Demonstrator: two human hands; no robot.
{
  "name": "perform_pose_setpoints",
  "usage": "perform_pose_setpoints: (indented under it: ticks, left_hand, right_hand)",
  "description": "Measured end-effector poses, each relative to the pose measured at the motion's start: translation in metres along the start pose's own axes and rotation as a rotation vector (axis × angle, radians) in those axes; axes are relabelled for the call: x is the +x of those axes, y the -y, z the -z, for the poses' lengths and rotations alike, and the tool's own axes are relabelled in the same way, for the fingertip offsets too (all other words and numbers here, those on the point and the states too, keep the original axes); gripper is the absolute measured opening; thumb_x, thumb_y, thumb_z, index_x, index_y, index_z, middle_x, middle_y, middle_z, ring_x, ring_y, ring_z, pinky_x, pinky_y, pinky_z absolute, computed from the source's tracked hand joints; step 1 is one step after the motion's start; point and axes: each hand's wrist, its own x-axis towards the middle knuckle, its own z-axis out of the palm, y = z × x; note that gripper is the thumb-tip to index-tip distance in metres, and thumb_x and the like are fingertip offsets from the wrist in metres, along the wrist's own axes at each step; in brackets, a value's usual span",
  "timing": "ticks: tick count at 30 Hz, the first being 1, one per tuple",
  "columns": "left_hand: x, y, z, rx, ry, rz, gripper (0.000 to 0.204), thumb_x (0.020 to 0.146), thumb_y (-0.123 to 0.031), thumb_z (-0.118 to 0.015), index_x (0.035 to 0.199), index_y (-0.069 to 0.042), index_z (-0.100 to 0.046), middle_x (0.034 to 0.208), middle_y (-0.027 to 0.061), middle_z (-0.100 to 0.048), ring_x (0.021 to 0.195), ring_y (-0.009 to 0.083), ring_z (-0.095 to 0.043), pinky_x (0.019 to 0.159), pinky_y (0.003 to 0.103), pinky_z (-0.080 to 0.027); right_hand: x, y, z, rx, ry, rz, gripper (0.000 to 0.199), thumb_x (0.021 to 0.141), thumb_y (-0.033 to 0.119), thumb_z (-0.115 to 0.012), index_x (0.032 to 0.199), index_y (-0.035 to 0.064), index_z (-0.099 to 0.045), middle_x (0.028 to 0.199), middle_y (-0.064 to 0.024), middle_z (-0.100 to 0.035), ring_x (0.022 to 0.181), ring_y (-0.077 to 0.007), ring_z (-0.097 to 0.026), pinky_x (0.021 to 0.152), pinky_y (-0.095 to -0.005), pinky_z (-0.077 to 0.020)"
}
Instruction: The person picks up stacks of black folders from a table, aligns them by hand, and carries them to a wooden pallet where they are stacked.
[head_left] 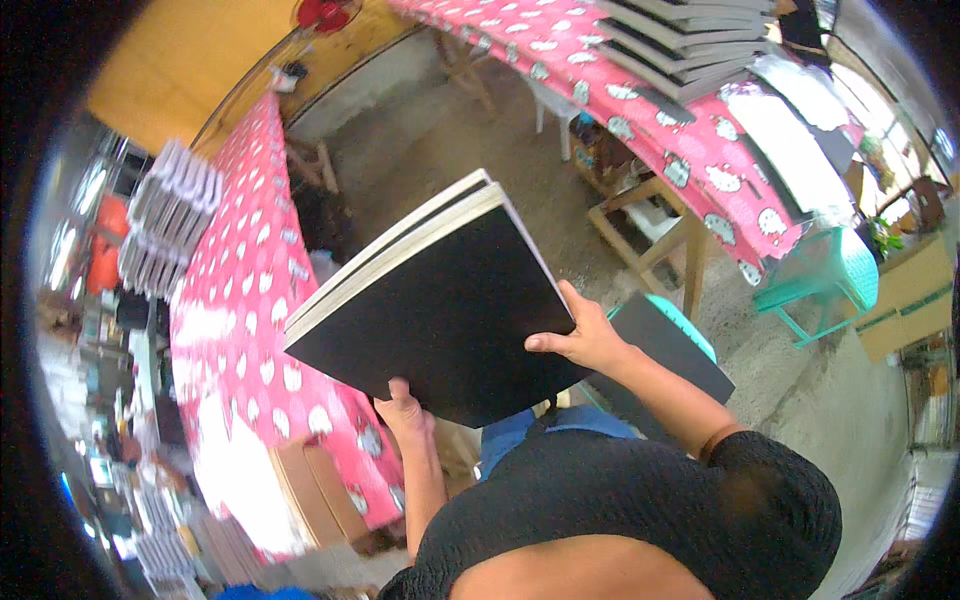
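A stack of large black-covered books with cream page edges (pixel 440 310) sits tilted in mid-air, left hand (pixel 405 408) gripping its near edge, right hand (pixel 580 335) clasping the side. So steeply tilted, the top book could slide off toward the pink patterned table (pixel 240 330).

Thick black-covered book (pixel 440 310), cream page edges, closed, tilted, held above floor
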Motion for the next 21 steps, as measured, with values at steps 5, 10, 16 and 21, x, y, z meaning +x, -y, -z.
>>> perform_pose_setpoints:
  ticks: [5, 10, 16, 21]
  left_hand:
    - [0.110, 0.027, -0.087, 0.155, 0.179, 0.168, 0.054, 0.075, -0.022, -0.069, 0.116, 0.001, -0.043, 0.107, 0.0087, -0.054, 0.089, 0.0216, -0.055, 0.080, 0.036, -0.047]
    - [0.210, 0.050, -0.202, 0.301, 0.519, 0.148, 0.052, 0.065, -0.017, -0.071, 0.107, 0.002, -0.049, 0.096, 0.0078, -0.057, 0.085, 0.0200, -0.055, 0.079, 0.032, -0.044]
    - [0.299, 0.088, -0.383, 0.148, 0.984, -0.096, 0.046, 0.065, -0.006, -0.064, 0.109, 0.002, -0.051, 0.101, 0.0066, -0.057, 0.091, 0.0187, -0.054, 0.083, 0.031, -0.042]
    - [0.293, 0.105, -0.520, -0.279, 1.210, -0.033, 0.050, 0.069, -0.016, -0.072, 0.111, 0.001, -0.050, 0.103, 0.0065, -0.058, 0.091, 0.0186, -0.054, 0.083, 0.032, -0.042]
  right_hand:
    - [0.057, -0.037, 0.019, 0.207, -0.398, 0.059, 0.072, 0.059, 0.032, -0.083, 0.113, 0.0002, -0.048, 0.103, -0.0094, -0.059, 0.096, -0.0172, -0.053, 0.086, -0.0312, -0.0410]
    - [0.113, -0.051, 0.054, 0.126, -0.820, 0.132, 0.073, 0.057, 0.025, -0.085, 0.114, -0.0022, -0.048, 0.105, -0.0094, -0.059, 0.093, -0.0189, -0.056, 0.085, -0.0326, -0.0433]
    - [0.184, -0.035, 0.133, -0.040, -1.249, 0.290, 0.064, 0.060, 0.021, -0.082, 0.112, 0.0010, -0.052, 0.103, -0.0087, -0.061, 0.092, -0.0197, -0.057, 0.085, -0.0342, -0.0444]
    - [0.209, -0.016, 0.221, -0.100, -1.437, 0.390, 0.067, 0.060, 0.028, -0.083, 0.112, 0.0003, -0.051, 0.102, -0.0095, -0.061, 0.091, -0.0197, -0.058, 0.083, -0.0339, -0.0453]
